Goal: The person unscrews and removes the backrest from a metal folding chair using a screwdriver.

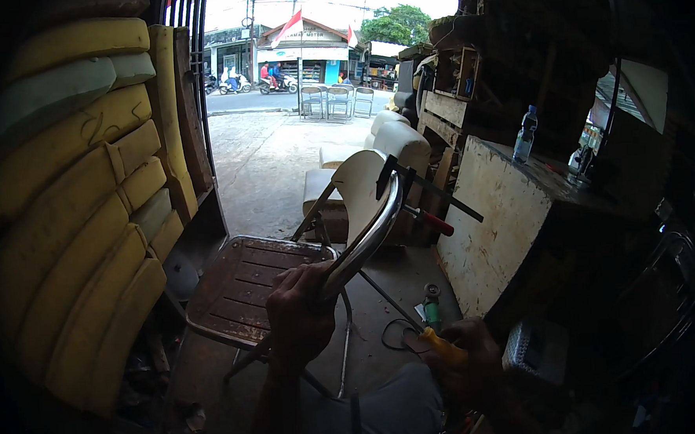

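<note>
Head view: worn on the head, left lens of a side-by-side pair; upright, wide fisheye, tilted downward and forward.
Left fingers (294,281) and right fingers (473,334): very near, seen from above, low in the picture.
Chair seat (257,284): close, looked down on, left of centre.
Street (255,102): faced straight ahead through the open front, far off, near the top.
Foam cushions (73,231): near, along the left side, bowed by the lens.
Tabletop (547,178): right of centre, seen from slightly above.
Corners: rounded off into black.
</note>
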Tool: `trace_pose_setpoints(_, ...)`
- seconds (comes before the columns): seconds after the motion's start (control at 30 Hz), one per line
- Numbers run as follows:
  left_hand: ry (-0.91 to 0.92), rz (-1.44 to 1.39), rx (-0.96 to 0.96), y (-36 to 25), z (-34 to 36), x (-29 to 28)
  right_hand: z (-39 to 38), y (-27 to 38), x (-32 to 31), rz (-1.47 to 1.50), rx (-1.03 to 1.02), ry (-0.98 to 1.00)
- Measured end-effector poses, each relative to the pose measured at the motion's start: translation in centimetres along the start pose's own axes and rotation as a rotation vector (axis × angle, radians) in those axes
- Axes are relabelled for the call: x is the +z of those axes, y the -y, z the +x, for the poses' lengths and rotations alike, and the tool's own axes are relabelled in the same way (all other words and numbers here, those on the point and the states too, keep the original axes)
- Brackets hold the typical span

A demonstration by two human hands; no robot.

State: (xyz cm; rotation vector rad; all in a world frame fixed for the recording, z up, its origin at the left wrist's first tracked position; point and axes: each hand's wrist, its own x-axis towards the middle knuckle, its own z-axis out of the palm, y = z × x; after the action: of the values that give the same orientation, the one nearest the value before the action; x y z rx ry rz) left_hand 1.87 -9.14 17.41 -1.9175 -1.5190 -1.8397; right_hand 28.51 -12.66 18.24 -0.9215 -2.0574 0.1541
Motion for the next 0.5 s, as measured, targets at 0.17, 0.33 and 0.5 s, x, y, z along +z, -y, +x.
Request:
trace_pose_setpoints(0.17, 0.022, -0.019, 0.015, 0.3, 0.3, -0.2, -0.7, 0.4, -0.1, 0.270, 0.428, 0.080)
trace_pose_setpoints(0.33, 0.027, 0.006, 0.034, 0.1, 0.3, -0.4, 0.6, 0.9, -0.1, 0.205, 0.147, 0.064)
trace_pose_setpoints(0.5, 0.034, -0.004, 0.048, 0.3, 0.3, -0.3, 0.4, -0.3, 0.0, -0.082, 0.102, -0.040)
